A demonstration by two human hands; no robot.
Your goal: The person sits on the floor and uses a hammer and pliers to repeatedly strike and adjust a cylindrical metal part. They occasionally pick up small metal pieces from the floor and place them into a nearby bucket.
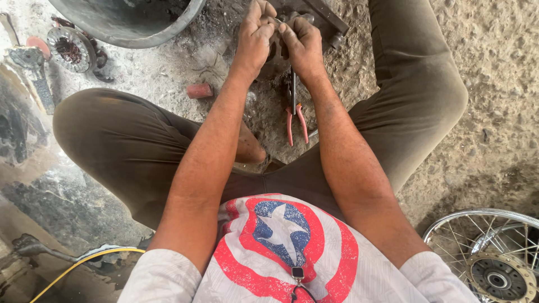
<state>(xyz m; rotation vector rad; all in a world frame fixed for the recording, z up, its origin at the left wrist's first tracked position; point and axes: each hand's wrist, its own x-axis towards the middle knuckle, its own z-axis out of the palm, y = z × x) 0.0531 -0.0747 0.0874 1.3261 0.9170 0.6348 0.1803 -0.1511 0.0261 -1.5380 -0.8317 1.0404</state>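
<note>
Both my hands meet at the top middle, over the gritty ground between my knees. My left hand (255, 36) and my right hand (303, 42) pinch a small dark metal part (276, 49) between their fingertips; most of it is hidden by the fingers. Just below the hands, pliers with red handles (296, 120) lie on the ground, jaws pointing up toward the part. A grey metal bar (328, 17) lies just beyond my right hand.
A dark round basin (135, 31) sits at the top left. A round toothed metal disc (67, 49) lies left of it, a small red cylinder (199, 90) below it. A spoked wheel (494, 258) is at the bottom right. A yellow cable (84, 261) runs at the bottom left.
</note>
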